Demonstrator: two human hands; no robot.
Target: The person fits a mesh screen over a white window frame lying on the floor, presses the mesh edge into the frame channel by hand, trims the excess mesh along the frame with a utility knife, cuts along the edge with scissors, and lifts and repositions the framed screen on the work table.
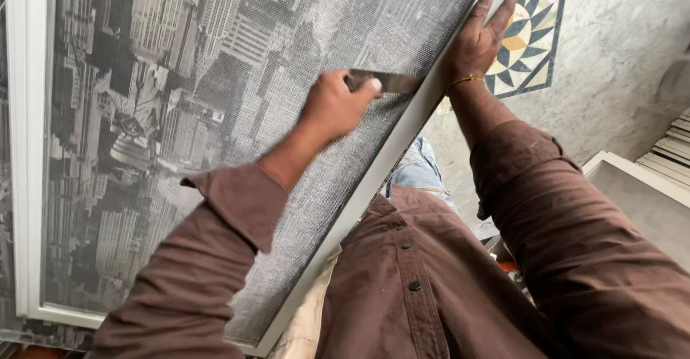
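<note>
A white-framed mesh screen point(34, 186) lies tilted in front of me, and a black-and-white city picture shows through its fine grey mesh point(215, 114). My left hand point(332, 106) is closed on a flat metal blade point(392, 81). The blade's tip lies on the mesh right beside the frame's right rail point(381, 168). My right hand point(478, 37) grips the outer side of that rail a little farther up, fingers stretched along it, with a thin gold bracelet on the wrist. Both arms wear rolled brown shirt sleeves.
Grey marble floor point(618, 50) lies to the right, with a star-pattern inlay point(530, 39). Another white-framed panel point(636, 186) and a stack of pale slats point(675, 147) sit at the right edge. My knee in blue jeans point(418, 168) shows under the frame.
</note>
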